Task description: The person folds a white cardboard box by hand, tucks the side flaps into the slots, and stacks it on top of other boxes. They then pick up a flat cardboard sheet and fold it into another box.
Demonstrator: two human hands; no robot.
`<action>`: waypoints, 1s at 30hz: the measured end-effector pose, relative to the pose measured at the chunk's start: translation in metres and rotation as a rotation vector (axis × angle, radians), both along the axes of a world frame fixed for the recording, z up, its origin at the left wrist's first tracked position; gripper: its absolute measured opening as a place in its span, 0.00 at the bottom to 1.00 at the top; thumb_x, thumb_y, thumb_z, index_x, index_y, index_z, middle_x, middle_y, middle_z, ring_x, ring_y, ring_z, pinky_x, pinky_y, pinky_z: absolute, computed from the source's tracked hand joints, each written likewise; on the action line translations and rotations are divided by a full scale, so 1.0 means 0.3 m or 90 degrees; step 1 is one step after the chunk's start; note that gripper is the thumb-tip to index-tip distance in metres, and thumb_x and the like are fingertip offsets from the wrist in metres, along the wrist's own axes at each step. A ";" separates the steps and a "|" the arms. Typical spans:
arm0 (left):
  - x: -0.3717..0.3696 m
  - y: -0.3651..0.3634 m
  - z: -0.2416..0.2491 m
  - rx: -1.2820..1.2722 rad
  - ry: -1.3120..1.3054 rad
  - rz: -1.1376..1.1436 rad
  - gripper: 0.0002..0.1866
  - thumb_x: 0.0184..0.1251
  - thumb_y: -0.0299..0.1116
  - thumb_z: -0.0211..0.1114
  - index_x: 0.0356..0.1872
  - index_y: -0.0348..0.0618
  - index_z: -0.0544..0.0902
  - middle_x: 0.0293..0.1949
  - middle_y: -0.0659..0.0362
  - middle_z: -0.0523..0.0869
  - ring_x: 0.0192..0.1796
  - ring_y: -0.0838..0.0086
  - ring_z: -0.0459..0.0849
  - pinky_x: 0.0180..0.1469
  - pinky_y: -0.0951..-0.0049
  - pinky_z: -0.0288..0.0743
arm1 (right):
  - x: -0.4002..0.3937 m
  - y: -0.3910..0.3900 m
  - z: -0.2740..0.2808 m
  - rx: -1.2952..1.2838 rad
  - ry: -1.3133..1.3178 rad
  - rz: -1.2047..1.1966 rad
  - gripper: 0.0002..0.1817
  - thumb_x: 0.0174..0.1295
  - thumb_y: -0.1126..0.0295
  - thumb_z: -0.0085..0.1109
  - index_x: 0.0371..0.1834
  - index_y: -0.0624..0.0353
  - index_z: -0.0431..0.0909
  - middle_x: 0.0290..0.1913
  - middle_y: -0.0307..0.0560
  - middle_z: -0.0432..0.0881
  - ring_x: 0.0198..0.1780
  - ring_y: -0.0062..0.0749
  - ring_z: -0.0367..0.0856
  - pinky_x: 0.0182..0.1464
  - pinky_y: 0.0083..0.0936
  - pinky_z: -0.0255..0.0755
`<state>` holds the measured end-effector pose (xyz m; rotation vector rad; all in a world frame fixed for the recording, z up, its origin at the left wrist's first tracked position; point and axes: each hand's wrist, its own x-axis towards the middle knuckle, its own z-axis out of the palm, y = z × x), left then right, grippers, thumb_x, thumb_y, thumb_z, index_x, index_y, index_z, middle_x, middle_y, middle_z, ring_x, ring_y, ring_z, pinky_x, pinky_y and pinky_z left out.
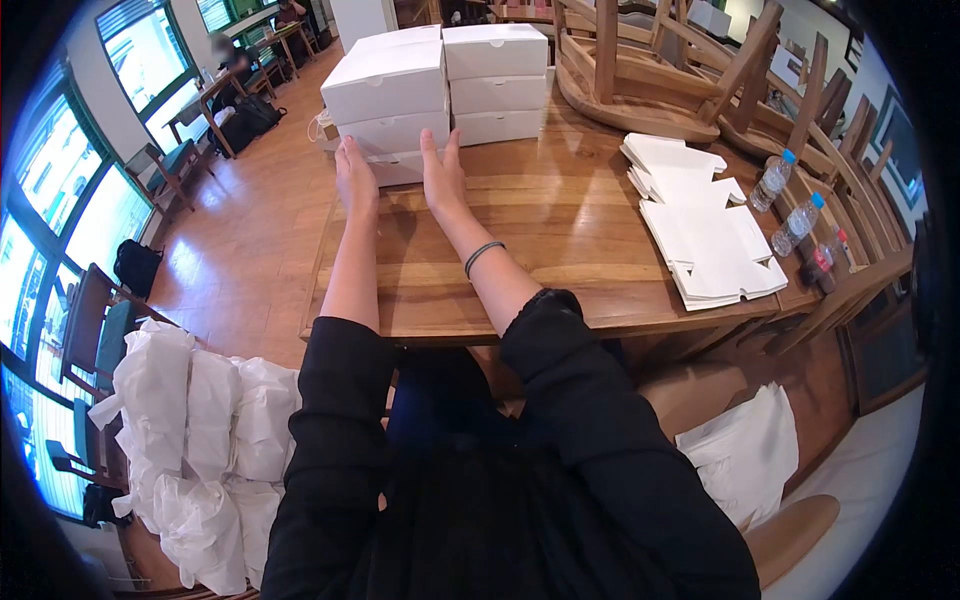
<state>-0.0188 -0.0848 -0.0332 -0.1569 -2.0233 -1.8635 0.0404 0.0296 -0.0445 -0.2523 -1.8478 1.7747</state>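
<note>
White lidded cardboard boxes (385, 75) stand stacked in two columns on the far left part of the wooden table (520, 240). My left hand (357, 182) is upright at the near left part of the closer column, its fingers stretched and pointing away from me. Facing it, my right hand (443, 172) has its fingers straight and slightly apart, at the right side of the same column by the gap between the two. The front of the lowest box shows between my palms. Both hands overlap the lower boxes in this view.
Flat unfolded white box blanks (705, 225) lie piled on the table's right side. Beside them stand water bottles (798, 222) and a dark drink bottle (824, 262). Upturned wooden chairs (650, 95) rest at the back right. Filled white bags (205, 430) sit at lower left.
</note>
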 end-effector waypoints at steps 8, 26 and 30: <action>-0.015 0.002 -0.014 0.000 -0.012 -0.005 0.35 0.86 0.61 0.46 0.72 0.39 0.76 0.67 0.42 0.84 0.69 0.51 0.81 0.70 0.57 0.70 | 0.005 -0.002 -0.001 0.017 0.000 -0.022 0.59 0.75 0.29 0.44 0.87 0.71 0.38 0.87 0.70 0.47 0.88 0.57 0.46 0.87 0.42 0.43; -0.042 0.007 -0.058 -0.034 -0.028 0.013 0.37 0.87 0.61 0.43 0.69 0.34 0.78 0.63 0.38 0.85 0.67 0.45 0.81 0.68 0.55 0.71 | -0.014 0.012 -0.039 0.054 -0.032 -0.049 0.58 0.75 0.30 0.46 0.86 0.73 0.44 0.85 0.72 0.53 0.86 0.59 0.53 0.85 0.41 0.49; -0.046 0.006 -0.063 -0.048 -0.031 0.026 0.37 0.86 0.62 0.43 0.69 0.36 0.78 0.62 0.39 0.85 0.66 0.46 0.82 0.68 0.55 0.71 | -0.040 0.023 -0.067 0.067 -0.033 -0.054 0.56 0.74 0.33 0.50 0.86 0.72 0.47 0.85 0.71 0.55 0.85 0.59 0.56 0.84 0.42 0.51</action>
